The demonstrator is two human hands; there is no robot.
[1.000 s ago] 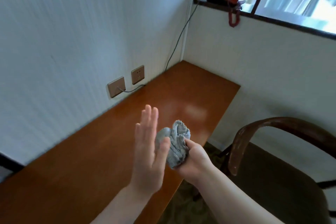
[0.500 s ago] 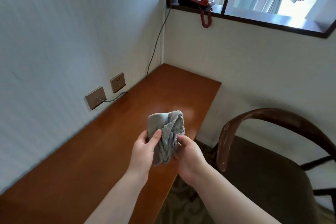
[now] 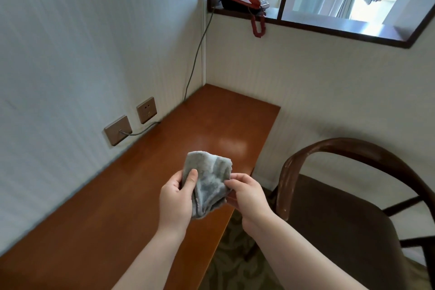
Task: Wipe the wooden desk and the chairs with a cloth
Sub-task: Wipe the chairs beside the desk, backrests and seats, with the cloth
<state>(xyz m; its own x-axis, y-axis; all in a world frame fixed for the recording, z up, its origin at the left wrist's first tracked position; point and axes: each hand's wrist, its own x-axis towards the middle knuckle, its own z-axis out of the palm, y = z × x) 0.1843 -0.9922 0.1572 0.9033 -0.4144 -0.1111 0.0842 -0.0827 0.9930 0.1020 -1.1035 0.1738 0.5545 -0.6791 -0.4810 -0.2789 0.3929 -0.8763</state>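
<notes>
Near the centre of the frame, held up over the near edge of the wooden counter (image 3: 146, 195) and not touching it: a crumpled grey cloth (image 3: 208, 183). Gripped on both sides, left hand (image 3: 175, 198) curled round one edge with the thumb pressed on the fabric, right hand (image 3: 249, 193) pinching the opposite edge between its fingers (image 3: 231, 182). Probably being bunched or refolded before use. No wet streaks or wipe marks to be seen on the counter, only window glare. Chair (image 3: 348, 214) at lower right untouched by cloth or hands. Judged from this: wiping barely begun or not begun, with counter and chairs all left to do.
</notes>
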